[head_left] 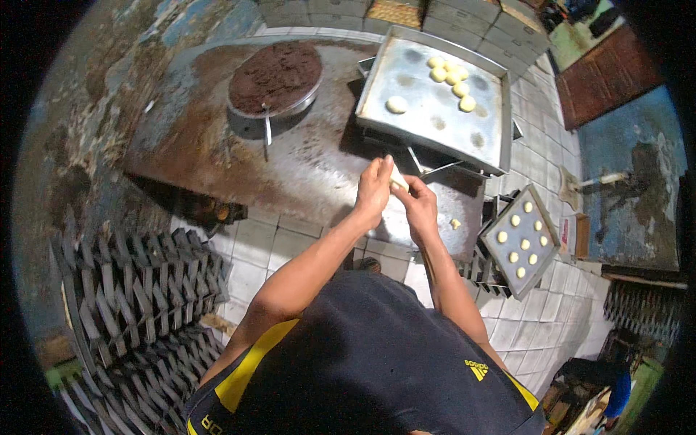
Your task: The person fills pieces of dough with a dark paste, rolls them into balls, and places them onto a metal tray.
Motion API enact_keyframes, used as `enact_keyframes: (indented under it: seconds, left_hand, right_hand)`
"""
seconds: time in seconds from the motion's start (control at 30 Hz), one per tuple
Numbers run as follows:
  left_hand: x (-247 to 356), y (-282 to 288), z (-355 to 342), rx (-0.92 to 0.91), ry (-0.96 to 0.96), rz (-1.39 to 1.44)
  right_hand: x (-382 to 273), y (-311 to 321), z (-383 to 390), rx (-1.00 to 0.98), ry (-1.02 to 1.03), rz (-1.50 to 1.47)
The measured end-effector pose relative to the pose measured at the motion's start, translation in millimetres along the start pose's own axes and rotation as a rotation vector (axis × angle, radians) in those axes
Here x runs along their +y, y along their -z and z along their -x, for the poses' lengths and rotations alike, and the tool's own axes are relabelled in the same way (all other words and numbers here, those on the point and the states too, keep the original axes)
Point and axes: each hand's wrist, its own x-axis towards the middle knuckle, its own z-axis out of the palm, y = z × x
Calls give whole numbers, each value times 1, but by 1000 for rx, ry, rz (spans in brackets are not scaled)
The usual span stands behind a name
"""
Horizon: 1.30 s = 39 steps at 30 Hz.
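Over the near edge of a worn metal table (pixel 319 170), both my hands are closed on one piece of pale dough (pixel 397 180). My left hand (pixel 373 191) wraps its near side, thumb pointing up along it. Against its right side, the fingers of my right hand (pixel 419 206) are pressed, hiding part of the dough. Beyond my hands, a large metal tray (pixel 406 61) bears several yellow dough balls (pixel 454 75) and a paler, flatter dough piece (pixel 396 105). To the left stands a round bowl (pixel 279 110) heaped with dark brown crumbly filling (pixel 275 76), a spoon (pixel 267 129) stuck in its near side.
A small dough scrap (pixel 455 224) lies right of my right hand. At the right, a dark baking tray (pixel 535 239) with spaced dough balls rests on stacked trays. Dark metal pans (pixel 138 297) are piled at the lower left. Metal boxes (pixel 464 29) line the back.
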Motion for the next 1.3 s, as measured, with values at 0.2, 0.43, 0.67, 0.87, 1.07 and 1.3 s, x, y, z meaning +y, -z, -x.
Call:
enact_keyframes:
  seconds: [0.2,0.43,0.67,0.87,1.07,1.3]
  left_hand:
    - [29,81,3,95,-2,272]
    - [-47,218,11,176,264,-170]
    - [3,331,-61,178,94,77]
    - [55,407,-130,183,-171,11]
    - [67,454,-178,52,159,324]
    - [60,478,-194,107,161,331]
  right_hand:
    - [-52,-76,-8,-230,-78,-206]
    - [18,-198,-56,-412,800,729]
    - [45,-310,-172,-109,331,563]
    - [40,-367,-221,-137,-438,52]
    - [-10,-376,-250,-372,352,1180]
    - [15,-392,-290,-564,245,997]
